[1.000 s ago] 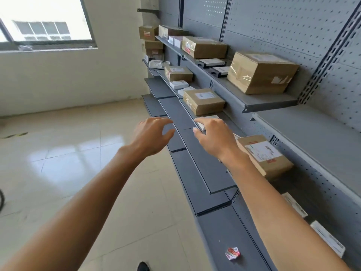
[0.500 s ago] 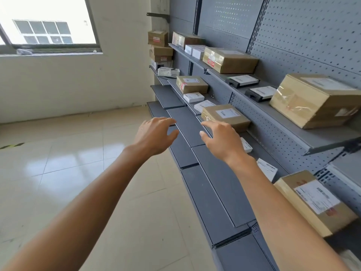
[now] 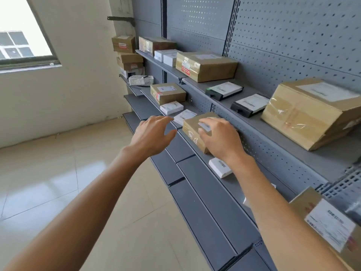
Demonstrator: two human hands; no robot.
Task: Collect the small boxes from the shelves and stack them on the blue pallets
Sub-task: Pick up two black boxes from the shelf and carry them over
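A small brown cardboard box (image 3: pixel 192 130) lies on the grey middle shelf (image 3: pixel 224 184). My right hand (image 3: pixel 220 137) rests on its top with fingers spread, covering much of the box and its label. My left hand (image 3: pixel 151 133) hovers open just left of the box's near-left corner, apart from it. A small white box (image 3: pixel 219 167) lies on the same shelf beside my right wrist. Further back on that shelf sit two flat white boxes (image 3: pixel 172 107) and another brown box (image 3: pixel 168 92). No blue pallet is in view.
The upper shelf (image 3: pixel 263 122) carries a big brown carton (image 3: pixel 310 112), two black-and-white boxes (image 3: pixel 250 104) and a wide brown box (image 3: pixel 205 65). A white basket (image 3: pixel 140 80) and stacked cartons (image 3: pixel 129 59) stand at the far end. Another labelled carton (image 3: pixel 328 222) sits near right. Tiled floor lies left.
I have moved along the shelves toward the brown box. My right hand has come down onto its top, and my left hand has closed in beside it.
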